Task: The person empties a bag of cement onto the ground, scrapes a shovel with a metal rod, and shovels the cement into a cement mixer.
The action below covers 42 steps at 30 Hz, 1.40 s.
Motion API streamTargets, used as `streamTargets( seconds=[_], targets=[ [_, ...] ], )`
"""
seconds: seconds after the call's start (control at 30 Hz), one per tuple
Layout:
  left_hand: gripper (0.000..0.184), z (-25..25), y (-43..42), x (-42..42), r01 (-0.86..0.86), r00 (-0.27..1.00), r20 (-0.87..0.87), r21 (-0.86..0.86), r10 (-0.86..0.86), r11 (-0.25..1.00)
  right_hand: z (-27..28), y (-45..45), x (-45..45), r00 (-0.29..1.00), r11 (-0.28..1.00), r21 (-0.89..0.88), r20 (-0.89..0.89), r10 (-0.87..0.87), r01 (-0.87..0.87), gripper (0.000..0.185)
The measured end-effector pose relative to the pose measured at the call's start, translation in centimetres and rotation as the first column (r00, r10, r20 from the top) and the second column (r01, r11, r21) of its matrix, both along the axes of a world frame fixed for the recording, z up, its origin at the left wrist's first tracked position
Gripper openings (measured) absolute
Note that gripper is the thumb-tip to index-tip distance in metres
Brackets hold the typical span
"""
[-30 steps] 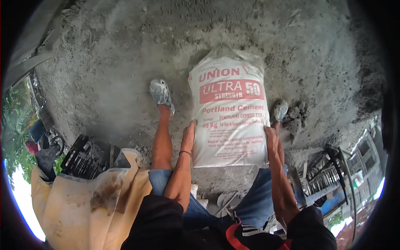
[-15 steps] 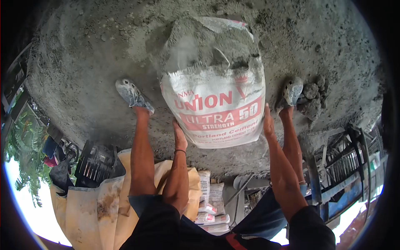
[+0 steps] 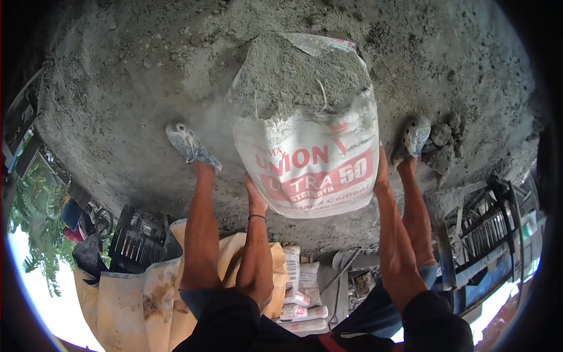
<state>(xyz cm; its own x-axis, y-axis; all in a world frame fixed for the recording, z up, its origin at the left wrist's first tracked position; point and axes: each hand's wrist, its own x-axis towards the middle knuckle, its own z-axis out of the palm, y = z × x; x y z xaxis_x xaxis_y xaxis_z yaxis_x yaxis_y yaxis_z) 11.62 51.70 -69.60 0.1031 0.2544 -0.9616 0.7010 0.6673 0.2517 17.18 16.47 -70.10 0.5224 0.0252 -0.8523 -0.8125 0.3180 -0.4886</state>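
Observation:
A white cement sack [image 3: 319,141] with red print stands between my feet, tilted toward me. Grey powder [image 3: 305,76] shows at its far end and coats the upper part of the sack. My left hand [image 3: 255,196] presses on the sack's lower left side, with its fingers mostly hidden behind the sack. Against the opposite side lies my right hand [image 3: 382,170], its fingers also largely out of sight. Both hands grip the sack between them.
Dusty grey ground [image 3: 146,76] surrounds the sack. Beside my right shoe [image 3: 416,136] lie several grey lumps [image 3: 443,144]. Behind me are a tan sheet [image 3: 129,293], stacked bags [image 3: 302,314], a dark crate [image 3: 139,237] and metal frames [image 3: 487,229].
The sack sits slightly lower and further right in view, and more of the grey powder shows at its top. Both hands stay on its sides.

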Motion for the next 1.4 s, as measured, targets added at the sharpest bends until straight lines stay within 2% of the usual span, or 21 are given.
streamTargets(
  seconds=[0.07,0.13,0.23,0.27,0.33,0.43,0.53,0.57,0.63,0.67,0.73,0.8,0.87,0.9,0.93,0.97,1.03,1.1,1.23,1.33,1.4],
  targets=[
    [0.052,1.8,-0.2,0.9,0.091,0.995,0.033,0.028,-0.092,0.995,1.9,0.6,1.2,0.996,0.998,-0.057,0.09,-0.001,0.006,0.063],
    [0.055,4.2,0.1,2.1,0.116,0.99,0.09,-0.061,-0.11,0.991,6.0,2.5,3.6,0.964,0.973,-0.124,-0.161,-0.212,0.193,0.061],
    [0.057,8.6,-0.7,4.4,-0.048,0.995,0.087,-0.066,0.054,0.997,8.4,2.2,4.2,0.948,0.968,-0.096,-0.203,-0.246,0.231,0.06],
    [0.059,9.7,-0.8,4.0,0.066,0.996,0.049,0.053,-0.068,0.996,10.8,2.3,4.9,0.984,0.985,-0.042,-0.054,-0.172,0.17,0.062],
    [0.06,12.0,-0.5,6.1,0.164,0.985,0.03,0.169,-0.172,0.972,11.7,2.2,5.7,0.959,0.974,-0.059,-0.171,-0.225,0.218,0.063],
    [0.063,15.6,-0.1,8.5,0.494,0.863,-0.028,0.261,-0.505,0.83,16.4,3.5,7.5,0.979,0.839,-0.537,-0.202,-0.031,-0.085,0.066],
    [0.057,18.5,-0.4,10.2,0.473,0.875,-0.05,0.306,-0.482,0.826,19.6,4.8,9.4,0.963,0.738,-0.65,-0.27,0.0,-0.182,0.063],
    [0.057,19.5,-0.7,10.4,0.482,0.87,-0.054,0.299,-0.49,0.823,19.5,3.9,9.2,0.979,0.789,-0.601,-0.205,0.0,-0.126,0.063],
    [0.064,21.4,-1.2,10.5,0.654,0.75,-0.224,0.391,-0.622,0.648,19.7,3.3,9.3,0.981,0.863,-0.505,-0.179,-0.082,-0.02,0.059],
    [0.064,21.2,-0.8,10.6,0.651,0.753,-0.216,0.39,-0.622,0.652,19.5,3.5,8.9,0.982,0.859,-0.511,-0.173,-0.081,-0.019,0.059],
    [0.061,19.1,0.1,9.2,0.475,0.871,-0.03,0.306,-0.49,0.825,17.8,3.9,8.2,0.986,0.654,-0.739,-0.147,0.078,-0.161,0.057],
    [0.056,17.0,0.8,7.1,0.446,0.893,-0.061,0.255,-0.446,0.858,18.9,4.5,8.1,0.972,0.708,-0.667,-0.188,0.139,-0.23,0.055],
    [0.051,15.3,0.0,7.4,0.408,0.885,0.047,0.398,-0.462,0.822,16.0,4.1,6.4,0.961,0.574,-0.774,-0.168,0.22,-0.267,0.054],
    [0.051,15.9,0.1,5.8,0.433,0.882,0.004,0.383,-0.471,0.816,15.6,3.7,5.8,0.96,0.61,-0.76,-0.065,0.273,-0.225,0.052],
    [0.048,16.1,0.1,5.2,0.584,0.805,-0.112,0.322,-0.582,0.745,14.9,3.4,5.6,0.966,0.754,-0.636,-0.257,-0.011,-0.16,0.051],
    [0.046,14.6,-0.1,6.3,0.695,0.716,-0.182,0.276,-0.674,0.664,13.9,3.8,5.5,0.983,0.725,-0.676,-0.186,0.003,-0.13,0.05],
    [0.045,11.4,-0.5,5.0,0.639,0.761,-0.152,0.339,-0.63,0.69,11.0,4.0,4.1,0.994,0.699,-0.709,-0.107,0.024,-0.094,0.05],
    [0.044,7.9,-1.3,2.1,0.515,0.849,-0.107,0.39,-0.518,0.763,7.7,3.2,1.4,0.979,0.751,-0.66,-0.151,-0.14,0.005,0.049],
    [0.049,7.9,-1.5,2.0,0.435,0.9,-0.11,0.298,-0.422,0.85,4.4,0.9,-2.3,0.992,0.724,-0.683,-0.126,0.019,-0.1,0.053],
    [0.058,7.7,1.0,1.9,0.649,0.76,-0.093,0.169,-0.643,0.742,3.0,-1.7,-1.6,0.945,0.752,-0.588,-0.296,0.14,-0.296,0.057],
    [0.071,8.1,1.1,5.6,0.305,0.952,-0.041,0.019,-0.304,0.952,2.1,-2.5,2.0,0.895,0.881,-0.383,-0.437,0.092,-0.277,0.06]
  ],
)
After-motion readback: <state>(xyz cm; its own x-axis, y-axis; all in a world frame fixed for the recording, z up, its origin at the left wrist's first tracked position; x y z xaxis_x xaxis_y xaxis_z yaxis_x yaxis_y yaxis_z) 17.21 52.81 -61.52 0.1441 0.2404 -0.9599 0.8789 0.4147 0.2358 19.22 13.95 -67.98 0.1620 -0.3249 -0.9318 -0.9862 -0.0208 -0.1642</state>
